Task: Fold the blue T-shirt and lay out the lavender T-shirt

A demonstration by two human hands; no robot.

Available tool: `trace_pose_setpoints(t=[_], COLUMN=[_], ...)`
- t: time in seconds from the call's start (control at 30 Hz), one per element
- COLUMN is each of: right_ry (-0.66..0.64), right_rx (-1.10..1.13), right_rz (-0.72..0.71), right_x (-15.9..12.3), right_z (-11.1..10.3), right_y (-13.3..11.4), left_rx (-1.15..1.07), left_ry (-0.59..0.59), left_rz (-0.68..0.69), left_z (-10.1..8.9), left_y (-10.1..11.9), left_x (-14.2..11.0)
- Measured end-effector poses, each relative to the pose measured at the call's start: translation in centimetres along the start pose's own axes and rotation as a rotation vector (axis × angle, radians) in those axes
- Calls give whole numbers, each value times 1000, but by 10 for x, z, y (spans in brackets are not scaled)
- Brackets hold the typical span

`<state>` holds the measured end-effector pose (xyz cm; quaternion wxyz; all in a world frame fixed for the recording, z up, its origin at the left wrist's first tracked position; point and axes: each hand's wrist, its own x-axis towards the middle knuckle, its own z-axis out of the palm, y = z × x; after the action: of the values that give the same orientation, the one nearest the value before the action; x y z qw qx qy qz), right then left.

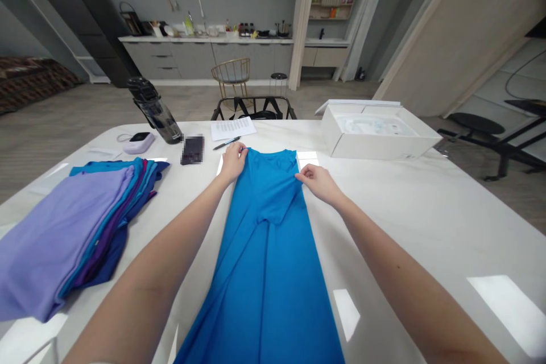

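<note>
A bright blue shirt lies lengthwise on the white table in front of me, with its sides and what looks like a short sleeve folded inward. At its far left corner, my left hand pinches the cloth between thumb and fingers. My right hand grips the right edge, a little nearer to me than the far end. Some creases run across the folded upper part. The near end of the shirt goes out of view at the bottom.
Folded clothes in lilac, blue and purple are piled at left. Behind them stand a clear bottle, a lilac device and a dark blurred item. A pen, paper and open white box lie farther back.
</note>
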<state>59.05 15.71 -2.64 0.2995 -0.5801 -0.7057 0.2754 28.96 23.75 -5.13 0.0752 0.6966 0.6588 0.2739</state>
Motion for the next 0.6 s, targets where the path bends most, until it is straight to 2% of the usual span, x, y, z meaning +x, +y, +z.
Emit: trace_pose_setpoints(t=[0.1,0.17,0.23,0.33,0.4,0.47,0.53,0.6], right_ry=[61,81,66,69,141,183,129,26], right_rx=[46,-15,-116,-248,-304,-326,-315,-295], right_rz=[47,103,168,190,133,35,-89,-219], right_x=[22,35,43,41,31,17,-3,-26], right_z=[-4,3,14,28,33,38,45,54], right_y=[3,11,21,29,26,17,4,-10], left_rx=[57,128,178,165,118,93,113,168], left_ry=[-17,-31,-8,-29,-133,-245,-324,-361], left_rz=[-102,-184,-175,91,307,450,501,477], left_z=[2,6,8,5,1,-1,0,2], left_y=[0,2,5,13,17,20,20,20], left_x=[-1,-7,-17,-38,-54,-73,-93,-111])
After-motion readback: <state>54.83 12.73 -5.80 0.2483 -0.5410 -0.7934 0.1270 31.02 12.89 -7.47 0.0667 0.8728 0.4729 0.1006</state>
